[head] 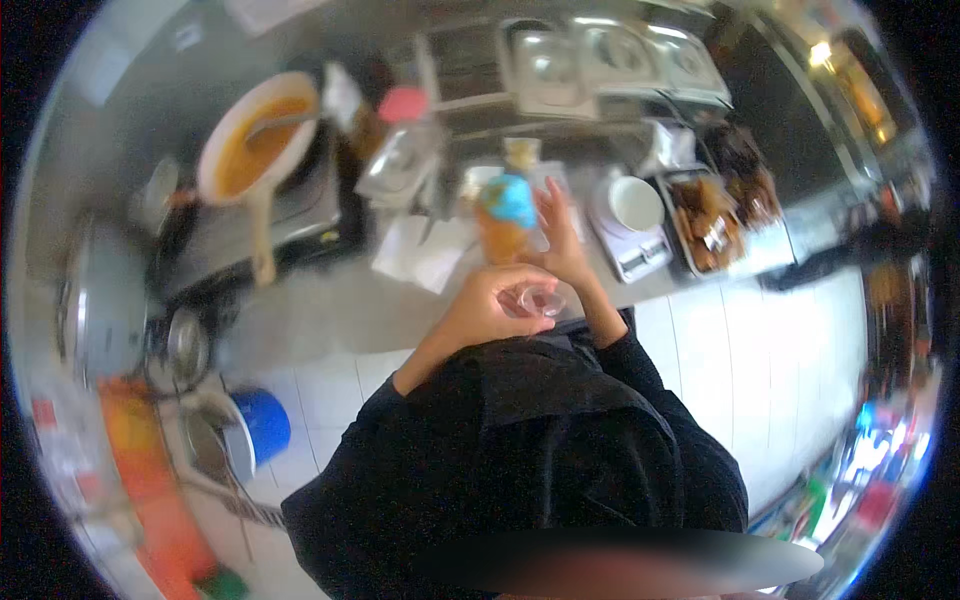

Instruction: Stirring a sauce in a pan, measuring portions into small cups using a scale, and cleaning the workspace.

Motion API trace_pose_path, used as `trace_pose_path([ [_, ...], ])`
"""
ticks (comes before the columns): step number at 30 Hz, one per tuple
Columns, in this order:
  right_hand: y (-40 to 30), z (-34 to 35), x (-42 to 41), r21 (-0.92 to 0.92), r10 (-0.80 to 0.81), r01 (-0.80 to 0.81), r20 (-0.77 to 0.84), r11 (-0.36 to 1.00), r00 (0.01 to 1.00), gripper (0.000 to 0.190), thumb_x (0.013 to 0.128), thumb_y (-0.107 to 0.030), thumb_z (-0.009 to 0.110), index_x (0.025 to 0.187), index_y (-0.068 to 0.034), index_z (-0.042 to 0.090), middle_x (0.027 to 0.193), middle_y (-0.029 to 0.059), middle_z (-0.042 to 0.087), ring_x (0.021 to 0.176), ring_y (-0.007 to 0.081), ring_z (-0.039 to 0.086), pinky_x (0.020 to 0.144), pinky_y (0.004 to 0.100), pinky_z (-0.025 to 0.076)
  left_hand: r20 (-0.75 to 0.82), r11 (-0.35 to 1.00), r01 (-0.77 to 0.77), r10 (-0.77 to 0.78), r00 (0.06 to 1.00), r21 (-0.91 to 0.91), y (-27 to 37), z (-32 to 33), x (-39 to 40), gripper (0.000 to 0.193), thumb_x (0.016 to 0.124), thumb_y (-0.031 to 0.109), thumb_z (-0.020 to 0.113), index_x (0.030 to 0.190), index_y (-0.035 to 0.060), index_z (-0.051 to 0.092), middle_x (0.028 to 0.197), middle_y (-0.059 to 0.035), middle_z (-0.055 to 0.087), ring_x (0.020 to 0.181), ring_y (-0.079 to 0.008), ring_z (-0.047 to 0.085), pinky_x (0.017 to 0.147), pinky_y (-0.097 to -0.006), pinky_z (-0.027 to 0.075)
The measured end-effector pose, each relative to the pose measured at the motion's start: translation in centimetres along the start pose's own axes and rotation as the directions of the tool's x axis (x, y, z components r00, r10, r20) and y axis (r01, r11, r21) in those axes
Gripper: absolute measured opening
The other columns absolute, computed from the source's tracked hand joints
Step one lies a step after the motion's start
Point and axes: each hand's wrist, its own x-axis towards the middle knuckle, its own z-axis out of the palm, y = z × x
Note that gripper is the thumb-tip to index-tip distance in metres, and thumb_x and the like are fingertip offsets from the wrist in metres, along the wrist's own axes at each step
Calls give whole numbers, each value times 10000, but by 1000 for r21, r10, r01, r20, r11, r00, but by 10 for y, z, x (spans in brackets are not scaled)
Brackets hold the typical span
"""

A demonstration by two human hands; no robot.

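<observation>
A small clear plastic cup point(541, 300) is held in my left hand point(499, 304), its fingers curled round it close to my body. My right hand point(562, 244) is raised just beyond, fingers spread and pointing away; nothing shows clearly in it. Beside its fingers stands a container point(506, 225) with orange contents and a blue top, blurred. A white bowl point(635, 204) sits on a white kitchen scale point(641, 251) to the right. Left of the container lie white sheets point(424, 251) on the metal counter point(322, 315).
At the left, a pan point(259, 142) of orange sauce holds a ladle, its handle towards me. Metal lidded containers point(547, 67) line the back. A tray of brown food point(705, 225) is right of the scale. A blue bucket point(259, 427) stands low at the left.
</observation>
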Motion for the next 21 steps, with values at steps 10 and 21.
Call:
trace_pose_path([
  [10, -36, -146, -145, -52, 194, -312, -682, 949, 705, 459, 762, -5, 624, 1193, -34, 469, 1014, 93, 540, 876, 153, 569, 738, 272, 484, -169, 964, -257, 243, 955, -68, -62, 91, 172, 406, 690, 45, 744, 1053, -39, 583, 901, -98, 648, 732, -122, 643, 612, -225, 526],
  [21, -29, -149, -138, -271, 207, -548, -724, 791, 658, 311, 760, -39, 637, 1065, -66, 580, 920, 45, 599, 781, 100, 575, 594, 226, 448, -204, 787, -346, 501, 841, 511, -117, 93, 214, 596, 684, 119, 738, 1219, 12, 496, 1074, -145, 610, 592, -145, 626, 534, -232, 498],
])
